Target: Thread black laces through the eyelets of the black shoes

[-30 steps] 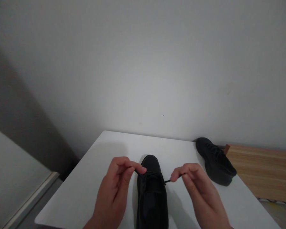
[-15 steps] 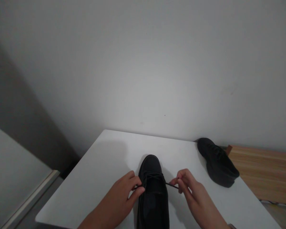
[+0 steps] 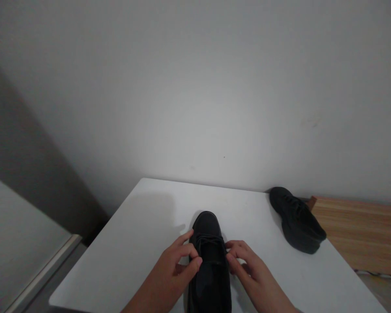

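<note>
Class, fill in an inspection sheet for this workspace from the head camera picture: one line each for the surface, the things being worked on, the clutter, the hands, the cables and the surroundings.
Surface: white table, set against the wall.
Things in hand: black shoe, toe pointing away from the person; its laces lie between the two hands.
Clutter: second black shoe at the table's far right corner, apart from both hands.
Hands: left hand and right hand pinch at the laces from either side of the shoe; whether each grips a lace end cannot be told.
Cables: nothing seen.
Surroundings: plain grey wall; wooden surface right of the table.
</note>
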{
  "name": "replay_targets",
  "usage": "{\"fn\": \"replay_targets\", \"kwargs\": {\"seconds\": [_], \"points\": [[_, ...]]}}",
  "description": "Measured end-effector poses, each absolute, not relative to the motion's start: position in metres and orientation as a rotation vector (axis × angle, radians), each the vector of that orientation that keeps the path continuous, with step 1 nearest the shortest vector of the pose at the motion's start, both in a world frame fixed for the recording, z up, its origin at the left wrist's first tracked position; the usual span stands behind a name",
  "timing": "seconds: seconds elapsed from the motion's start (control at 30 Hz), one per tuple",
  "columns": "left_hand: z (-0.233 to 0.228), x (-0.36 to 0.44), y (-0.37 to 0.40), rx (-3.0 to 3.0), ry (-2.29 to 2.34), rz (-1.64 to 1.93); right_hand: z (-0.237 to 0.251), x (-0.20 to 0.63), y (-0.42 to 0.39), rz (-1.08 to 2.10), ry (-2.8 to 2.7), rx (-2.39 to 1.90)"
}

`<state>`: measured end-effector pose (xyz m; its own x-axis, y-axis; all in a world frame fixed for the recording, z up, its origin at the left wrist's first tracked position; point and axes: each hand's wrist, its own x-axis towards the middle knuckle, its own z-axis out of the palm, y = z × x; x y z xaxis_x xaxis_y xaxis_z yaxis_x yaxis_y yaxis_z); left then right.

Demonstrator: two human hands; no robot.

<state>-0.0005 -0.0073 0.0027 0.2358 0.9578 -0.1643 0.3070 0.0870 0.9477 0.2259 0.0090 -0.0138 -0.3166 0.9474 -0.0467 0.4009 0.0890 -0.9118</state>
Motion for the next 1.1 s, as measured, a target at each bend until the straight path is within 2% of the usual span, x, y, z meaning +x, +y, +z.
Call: {"fn": "replay_targets", "kwargs": {"seconds": [0.3, 0.83, 0.93, 1.1], "points": [[0.011, 0.006, -0.009, 1.405, 1.188, 0.753, 0.007, 0.234, 0.006, 1.435, -1.709, -1.228], [0.015, 0.001, -0.007, 1.355, 1.073, 0.772, 0.010, 0.247, 0.008, 1.594, -1.707, -1.037], [0.017, -0.001, -0.006, 1.423, 1.090, 0.799, 0.012, 0.247, 0.008, 1.490, -1.827, -1.122], [0.023, 0.000, -0.010, 1.598, 1.285, 0.803, 0.017, 0.244, 0.006, 1.038, -2.011, -1.267]]}}
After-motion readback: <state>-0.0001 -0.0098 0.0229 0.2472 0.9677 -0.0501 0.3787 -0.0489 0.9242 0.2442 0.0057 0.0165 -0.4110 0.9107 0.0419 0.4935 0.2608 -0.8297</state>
